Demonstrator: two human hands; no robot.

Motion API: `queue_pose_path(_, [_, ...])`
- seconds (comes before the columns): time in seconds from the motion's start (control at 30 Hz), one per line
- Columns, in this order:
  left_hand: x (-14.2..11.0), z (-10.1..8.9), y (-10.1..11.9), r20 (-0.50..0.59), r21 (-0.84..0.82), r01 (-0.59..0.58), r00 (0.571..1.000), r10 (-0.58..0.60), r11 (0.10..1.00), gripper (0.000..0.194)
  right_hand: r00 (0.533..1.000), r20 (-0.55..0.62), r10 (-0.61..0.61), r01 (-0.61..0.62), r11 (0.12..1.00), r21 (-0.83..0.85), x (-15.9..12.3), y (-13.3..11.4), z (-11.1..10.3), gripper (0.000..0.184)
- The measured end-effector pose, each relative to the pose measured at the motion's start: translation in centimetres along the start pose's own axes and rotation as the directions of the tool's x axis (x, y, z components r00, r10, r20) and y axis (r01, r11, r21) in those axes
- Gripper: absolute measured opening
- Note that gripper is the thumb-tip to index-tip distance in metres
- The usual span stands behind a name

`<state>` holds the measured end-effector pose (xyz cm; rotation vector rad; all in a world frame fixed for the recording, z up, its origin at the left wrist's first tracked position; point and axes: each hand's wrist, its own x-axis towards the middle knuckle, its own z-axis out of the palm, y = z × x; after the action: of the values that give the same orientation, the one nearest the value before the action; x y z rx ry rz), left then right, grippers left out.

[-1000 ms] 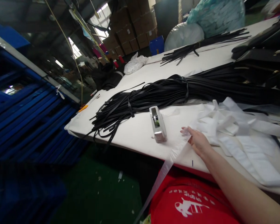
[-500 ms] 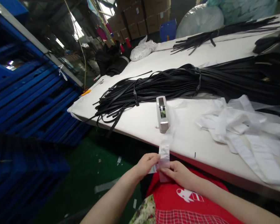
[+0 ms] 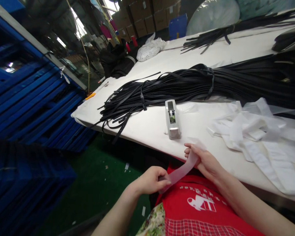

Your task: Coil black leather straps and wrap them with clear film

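Note:
A translucent white plastic strip (image 3: 181, 171) stretches between my hands above the red apron (image 3: 186, 193). My left hand (image 3: 152, 179) pinches its lower end between thumb and fingers. Up and to the right, at the table's edge, my right hand (image 3: 203, 160) is closed on the other end, with the strip passing over its fingers. A grey-white tape dispenser (image 3: 173, 126) stands on the white table (image 3: 152, 126) just beyond my hands, apart from them. To its right lies a loose heap of white plastic strips (image 3: 263, 141).
A long bundle of flat black straps (image 3: 177, 86) is tied across the table, with another black bundle (image 3: 218, 32) behind it. A clear bag of white bits (image 3: 151, 50) sits at the far edge. Blue pallets (image 3: 34, 98) are stacked at left, beside the green floor (image 3: 95, 183).
My hands, close together on the strip before, have moved apart. The right went up and to the right, the left slightly down and left, and the strip now extends between them.

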<state>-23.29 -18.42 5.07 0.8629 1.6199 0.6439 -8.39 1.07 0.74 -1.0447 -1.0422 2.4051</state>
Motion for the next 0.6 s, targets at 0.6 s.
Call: queue_pose_path(0.6, [2.1, 0.4, -0.5, -0.219, 0.290, -0.111, 0.959, 0.179, 0.951, 0.050, 0.815, 0.554, -0.169, 0.547, 0.540, -0.640, -1.4, 1.5, 0.8, 0.021])
